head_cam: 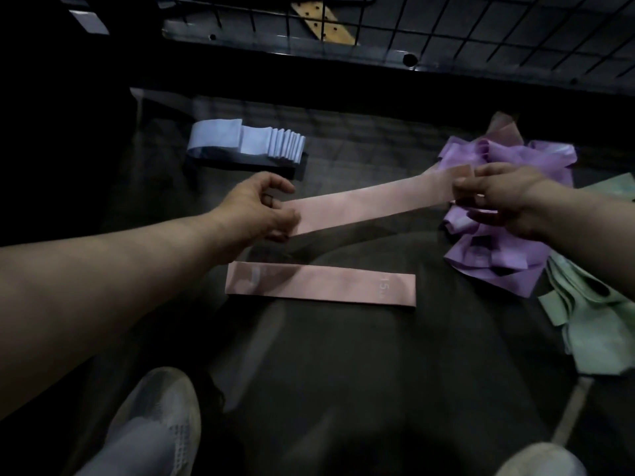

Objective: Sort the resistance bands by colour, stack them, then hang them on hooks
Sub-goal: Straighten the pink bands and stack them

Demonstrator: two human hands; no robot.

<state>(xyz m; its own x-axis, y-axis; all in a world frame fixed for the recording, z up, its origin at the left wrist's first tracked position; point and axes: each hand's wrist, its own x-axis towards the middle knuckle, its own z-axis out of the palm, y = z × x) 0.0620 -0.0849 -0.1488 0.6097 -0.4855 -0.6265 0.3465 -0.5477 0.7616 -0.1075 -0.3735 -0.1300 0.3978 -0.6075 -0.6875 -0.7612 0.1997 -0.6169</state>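
Left hand [261, 209] pinches the near-left end of a flat pink elastic resistance band [371, 204], fingers curled on it. Right hand [498, 201] grips the far-right end, thumb on top. Band is pulled straight btwn the hands, raised off the surface, slanting from near-left to far-right.

Just nearer than it, a second flat pink band [319, 286] lies flat on the dark floor [343, 372] (prob. floor or a mat, light is poor), w/ faint white print near its right end.

Far left: neat stack of pale blue bands [247, 140], fanned at its right edge. Right side: loose heap of purple bands [498, 255], partly under the right hand. Nearer & further right, a pile of pale green bands [591, 331] touches the purple heap.

Far edge: black wire grid panel [446, 25]. Near edge: pale left shoe [154, 424] & pale right shoe [543, 458].
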